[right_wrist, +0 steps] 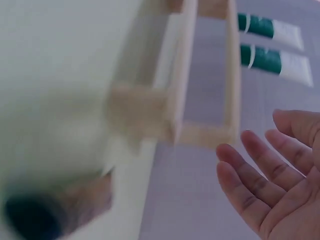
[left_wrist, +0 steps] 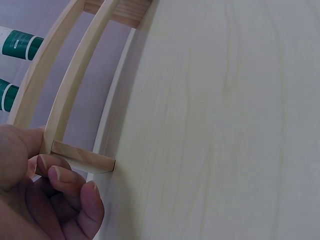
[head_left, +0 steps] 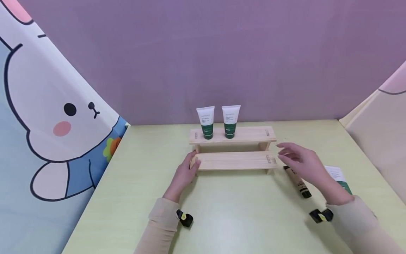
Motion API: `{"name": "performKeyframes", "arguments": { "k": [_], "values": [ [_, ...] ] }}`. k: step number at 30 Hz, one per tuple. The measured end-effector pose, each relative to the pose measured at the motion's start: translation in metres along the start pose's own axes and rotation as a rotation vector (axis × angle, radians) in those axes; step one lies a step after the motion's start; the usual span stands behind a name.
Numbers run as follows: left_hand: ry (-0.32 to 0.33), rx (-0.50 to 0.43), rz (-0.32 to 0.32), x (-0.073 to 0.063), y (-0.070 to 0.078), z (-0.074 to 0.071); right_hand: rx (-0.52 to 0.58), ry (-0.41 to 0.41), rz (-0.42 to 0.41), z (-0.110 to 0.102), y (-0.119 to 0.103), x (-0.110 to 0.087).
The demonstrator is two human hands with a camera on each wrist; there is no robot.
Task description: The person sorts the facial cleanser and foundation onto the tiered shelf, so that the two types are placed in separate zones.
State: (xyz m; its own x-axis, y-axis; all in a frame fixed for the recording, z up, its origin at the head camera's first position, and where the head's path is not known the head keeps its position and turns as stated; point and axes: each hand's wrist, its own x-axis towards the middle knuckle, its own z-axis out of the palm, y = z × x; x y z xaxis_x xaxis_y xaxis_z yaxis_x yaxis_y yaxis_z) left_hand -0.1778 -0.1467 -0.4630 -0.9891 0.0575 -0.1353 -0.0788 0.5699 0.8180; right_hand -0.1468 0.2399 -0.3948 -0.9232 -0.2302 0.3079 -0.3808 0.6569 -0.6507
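Observation:
A two-tier wooden shelf [head_left: 234, 161] stands toward the back of the table. My left hand [head_left: 187, 171] grips its left end, thumb against the lower board and fingers curled at the end piece [left_wrist: 82, 157]. On the upper board stand two white-and-green squeeze tubes, one to the left [head_left: 206, 121] and one to the right [head_left: 230, 121], caps down. Just off the shelf's right end hovers my right hand [head_left: 299, 162], holding nothing, its fingers [right_wrist: 265, 172] loosely bent and apart from the wood.
A brown tube with a black cap [head_left: 297, 181] lies on the table below my right hand. Another white-and-green tube [head_left: 337, 178] lies farther right, partly hidden by the forearm. A purple backdrop [head_left: 203, 63] rises behind the table [head_left: 127, 197].

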Motion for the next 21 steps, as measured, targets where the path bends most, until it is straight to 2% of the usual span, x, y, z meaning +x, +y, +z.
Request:
{"name": "performKeyframes", "arguments": {
  "k": [8,14,21],
  "values": [
    [0.004,0.000,0.002,0.001,0.001,-0.001,-0.139,-0.006,0.078,-0.032,0.040,-0.046],
    [-0.003,0.005,0.002,0.002,0.000,0.000,-0.263,-0.005,0.175,-0.046,0.067,-0.072],
    [-0.009,0.006,0.004,0.002,0.001,0.000,-0.407,-0.087,0.314,-0.059,0.089,-0.091]
  ]
}}
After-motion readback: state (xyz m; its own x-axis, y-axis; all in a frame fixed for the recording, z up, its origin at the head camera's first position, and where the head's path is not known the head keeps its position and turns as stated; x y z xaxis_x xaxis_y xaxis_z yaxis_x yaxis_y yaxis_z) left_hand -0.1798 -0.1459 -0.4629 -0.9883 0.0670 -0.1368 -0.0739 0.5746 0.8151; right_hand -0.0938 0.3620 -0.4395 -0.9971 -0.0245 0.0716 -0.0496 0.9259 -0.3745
